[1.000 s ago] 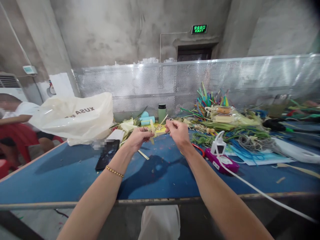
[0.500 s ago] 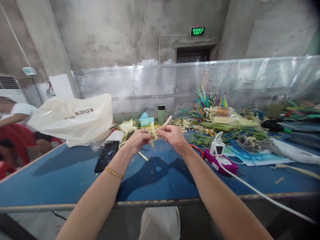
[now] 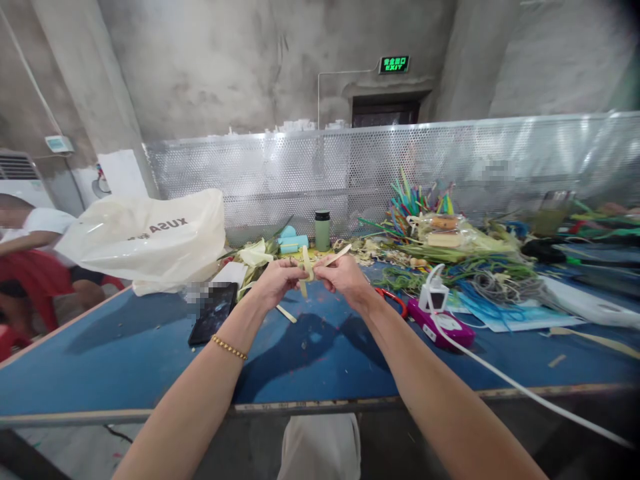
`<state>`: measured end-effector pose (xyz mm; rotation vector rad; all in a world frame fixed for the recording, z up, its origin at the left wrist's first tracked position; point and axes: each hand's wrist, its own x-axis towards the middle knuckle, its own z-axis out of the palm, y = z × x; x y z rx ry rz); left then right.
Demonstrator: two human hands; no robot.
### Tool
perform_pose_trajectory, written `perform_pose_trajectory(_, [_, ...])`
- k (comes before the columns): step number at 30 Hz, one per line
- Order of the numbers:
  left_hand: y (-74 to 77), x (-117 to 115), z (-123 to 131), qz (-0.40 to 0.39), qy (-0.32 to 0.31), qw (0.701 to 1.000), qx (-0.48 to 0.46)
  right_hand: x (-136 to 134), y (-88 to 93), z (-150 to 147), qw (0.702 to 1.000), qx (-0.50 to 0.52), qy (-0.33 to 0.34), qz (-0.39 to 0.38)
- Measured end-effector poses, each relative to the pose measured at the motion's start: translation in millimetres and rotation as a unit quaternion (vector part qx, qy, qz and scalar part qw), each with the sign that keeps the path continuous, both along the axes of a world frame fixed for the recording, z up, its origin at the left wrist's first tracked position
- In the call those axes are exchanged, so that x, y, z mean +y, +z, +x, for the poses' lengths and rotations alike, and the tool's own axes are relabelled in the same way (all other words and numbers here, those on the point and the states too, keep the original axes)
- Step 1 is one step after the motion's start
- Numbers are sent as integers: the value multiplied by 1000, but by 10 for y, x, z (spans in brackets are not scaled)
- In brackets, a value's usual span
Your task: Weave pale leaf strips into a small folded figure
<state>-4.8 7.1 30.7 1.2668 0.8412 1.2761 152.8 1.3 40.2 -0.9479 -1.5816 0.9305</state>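
Above the middle of the blue table [image 3: 200, 380], my two hands meet around pale yellow-green leaf strips [image 3: 307, 263] that cross one another. My left hand [image 3: 281, 280] pinches the crossed strips from the left side, thumb and fingers closed. From the right, my right hand [image 3: 345, 275] pinches a strip, and its pale free end [image 3: 342, 253] sticks out up and to the right over the fingers. The exact folds between the fingertips are too small to make out. On the table just below my left hand lies one loose strip [image 3: 287, 313].
A black phone [image 3: 214, 313] and a large cream plastic bag [image 3: 150, 240] lie on the left. A green bottle [image 3: 323, 230] stands behind my hands. On the right are red-handled scissors [image 3: 395, 301], a purple box [image 3: 441, 323] with a white cable, and tangled cords [image 3: 480, 277].
My right hand has turned slightly, and the strip's free end now leans lower and farther right. My left hand stays nearly in place with its hold on the crossed strips.
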Motion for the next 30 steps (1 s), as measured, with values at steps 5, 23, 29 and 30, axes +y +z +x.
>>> perform_pose_trajectory(5, [-16,19,3,-7,2,1000,-12,37,-55,-14,999,15,32,-2])
perform_pose_trajectory(23, [-77,35,54,19,-19,1000,-6,203,-118,-33,991,-2,-133,9])
perform_pose_trajectory(29, [-54,72,-35,-4,-25,999,-31,168,21,147,995,96,-38,0])
perform_pose_trajectory(30, [-51,77,-42,-8,-24,999,-34,149,42,169,995,99,-8,-3])
